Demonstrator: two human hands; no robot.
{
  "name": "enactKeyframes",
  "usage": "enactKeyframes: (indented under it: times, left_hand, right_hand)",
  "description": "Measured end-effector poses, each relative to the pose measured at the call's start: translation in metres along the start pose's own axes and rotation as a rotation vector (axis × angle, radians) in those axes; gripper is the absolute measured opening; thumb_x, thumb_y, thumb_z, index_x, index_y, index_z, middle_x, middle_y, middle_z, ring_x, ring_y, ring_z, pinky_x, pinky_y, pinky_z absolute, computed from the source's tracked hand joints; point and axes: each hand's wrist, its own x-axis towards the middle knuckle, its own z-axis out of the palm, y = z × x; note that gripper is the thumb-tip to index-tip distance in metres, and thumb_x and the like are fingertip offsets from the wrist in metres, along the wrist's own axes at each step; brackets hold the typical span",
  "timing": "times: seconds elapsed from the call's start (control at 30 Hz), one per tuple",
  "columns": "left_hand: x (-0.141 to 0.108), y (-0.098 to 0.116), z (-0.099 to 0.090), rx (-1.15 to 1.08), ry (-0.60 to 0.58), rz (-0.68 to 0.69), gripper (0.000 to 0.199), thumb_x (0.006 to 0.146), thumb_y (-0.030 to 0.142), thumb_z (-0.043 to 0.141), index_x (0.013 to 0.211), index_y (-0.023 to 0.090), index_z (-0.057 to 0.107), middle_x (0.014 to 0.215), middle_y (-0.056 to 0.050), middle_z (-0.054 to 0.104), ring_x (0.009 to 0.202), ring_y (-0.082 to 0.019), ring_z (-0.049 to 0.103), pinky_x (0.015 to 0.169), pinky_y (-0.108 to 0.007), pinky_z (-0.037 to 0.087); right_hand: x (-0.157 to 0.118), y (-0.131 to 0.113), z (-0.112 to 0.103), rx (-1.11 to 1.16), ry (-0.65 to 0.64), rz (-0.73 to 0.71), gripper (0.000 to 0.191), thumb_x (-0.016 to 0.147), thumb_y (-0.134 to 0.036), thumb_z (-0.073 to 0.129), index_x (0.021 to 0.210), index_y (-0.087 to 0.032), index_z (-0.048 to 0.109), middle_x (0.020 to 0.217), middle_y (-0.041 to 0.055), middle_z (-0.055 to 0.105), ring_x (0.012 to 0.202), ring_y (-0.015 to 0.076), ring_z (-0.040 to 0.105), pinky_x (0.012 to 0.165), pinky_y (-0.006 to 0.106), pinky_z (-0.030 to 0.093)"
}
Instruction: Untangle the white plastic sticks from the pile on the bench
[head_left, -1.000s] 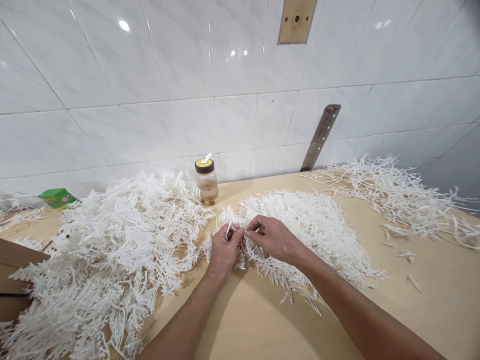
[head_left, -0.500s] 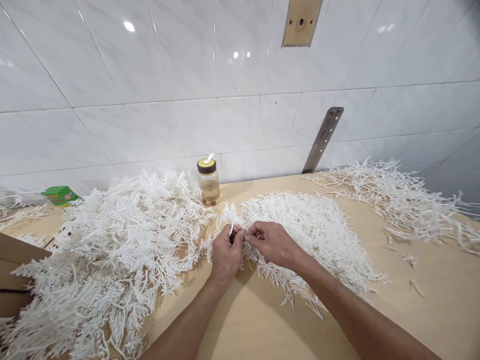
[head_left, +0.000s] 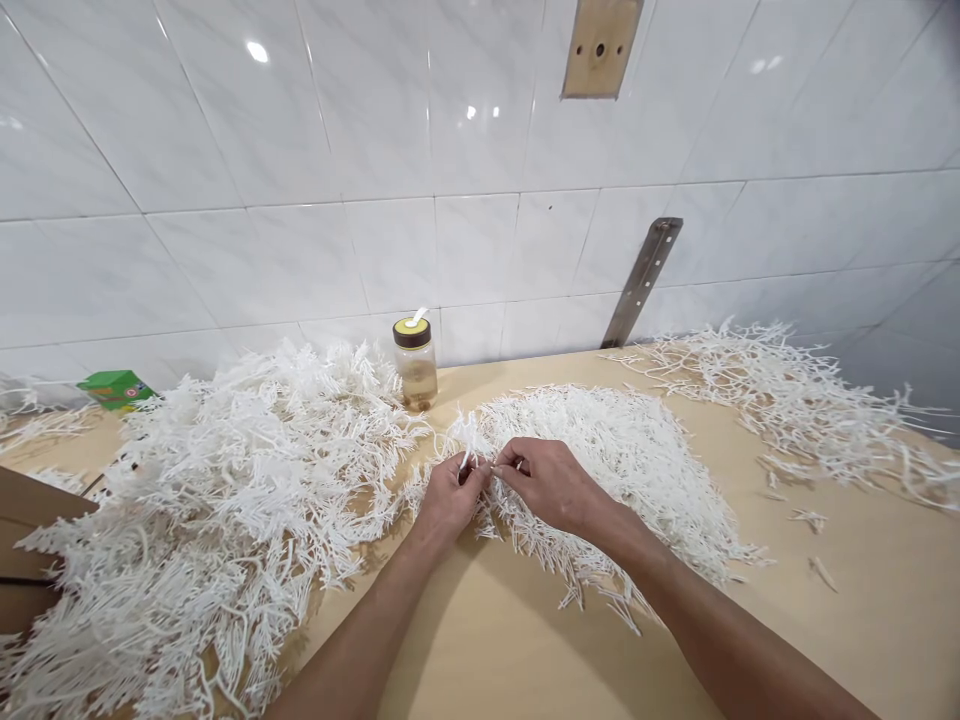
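Held a white sprig (head_left: 464,461) between the fingers of the left hand (head_left: 448,503), likely to steady it, with the fingers of the right hand (head_left: 547,482) pinched narrow alongside; could not tell of anything between the right tips. Had the feathery heap (head_left: 247,480) to the left and the short-piece heap (head_left: 600,440) just by the right hand, probably for easy reach. Set on the surface (head_left: 510,640) beyond: an upright bottle (head_left: 418,375). Could read no wording on the green box (head_left: 114,390).

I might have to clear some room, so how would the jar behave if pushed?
The jar stands upright and looks taller than wide, so a high push may tip it. Brownish liquid seems to show inside, so expect some weight and sloshing.
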Motion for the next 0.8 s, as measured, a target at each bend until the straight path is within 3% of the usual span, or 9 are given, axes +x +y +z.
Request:
enactKeyframes:
  times: [0.23,0.8]
  left_hand:
    - [0.0012,-0.0029,0.0002,0.203,0.012,0.085,0.029,0.08,0.04,0.059,0.063,0.019,0.05,0.057,0.003,0.045,0.054,-0.012,0.04,0.052,-0.024,0.031]
    - [-0.0018,0.0016,-0.0001,0.388,-0.037,0.086,0.027,0.084,0.039,0.051,0.066,0.019,0.047,0.059,0.004,0.044,0.057,-0.012,0.039,0.055,-0.025,0.03]
  right_hand:
    - [-0.0017,-0.0008,-0.0001,-0.042,-0.019,-0.03,0.017,0.088,-0.022,0.051,0.076,-0.019,0.063,0.073,0.0014,0.067,0.066,0.0146,0.058,0.061,0.026,0.039]
    - [-0.0037,0.0003,-0.0032,-0.122,-0.086,-0.046,0.023,0.089,-0.022,0.047,0.07,-0.019,0.06,0.067,0.0002,0.064,0.059,0.0126,0.051,0.056,0.025,0.034]
